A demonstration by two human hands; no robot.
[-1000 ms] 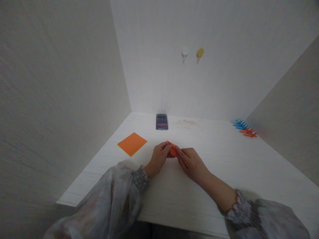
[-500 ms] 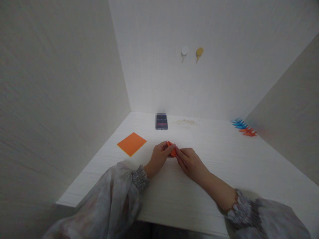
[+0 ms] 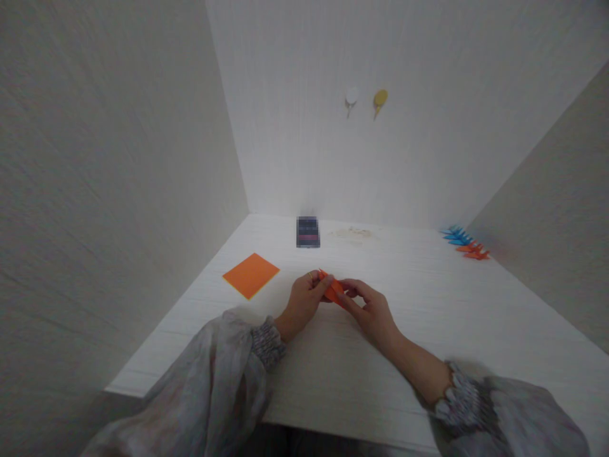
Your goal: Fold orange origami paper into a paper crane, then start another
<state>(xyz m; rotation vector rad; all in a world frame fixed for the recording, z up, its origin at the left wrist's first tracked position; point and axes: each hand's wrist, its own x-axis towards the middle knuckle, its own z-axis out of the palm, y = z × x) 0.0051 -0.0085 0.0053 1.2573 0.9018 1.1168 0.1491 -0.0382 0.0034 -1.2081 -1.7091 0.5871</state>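
Observation:
A small folded piece of orange paper [image 3: 334, 291] is held between my two hands above the middle of the white table. My left hand [image 3: 304, 298] pinches its left part, thumb on top and fingers curled behind. On the other side, my right hand [image 3: 371, 311] grips the right end between thumb and fingers. Parts of the folded paper are hidden by the fingers. To the left of my left hand, a square sheet of orange paper [image 3: 251, 275] with thin yellow edges lies flat.
A dark, pixelated rectangular object [image 3: 308, 232] stands by the back wall. Folded blue paper pieces [image 3: 457, 237] and folded orange-red paper pieces [image 3: 473, 250] form a row at the far right. A white hook [image 3: 351, 98] and a yellow hook [image 3: 380, 99] hang on the wall.
My right hand has shifted its grip a little to the right, its thumb now lower on the folded paper, and more of the orange shows. My left hand stays in place.

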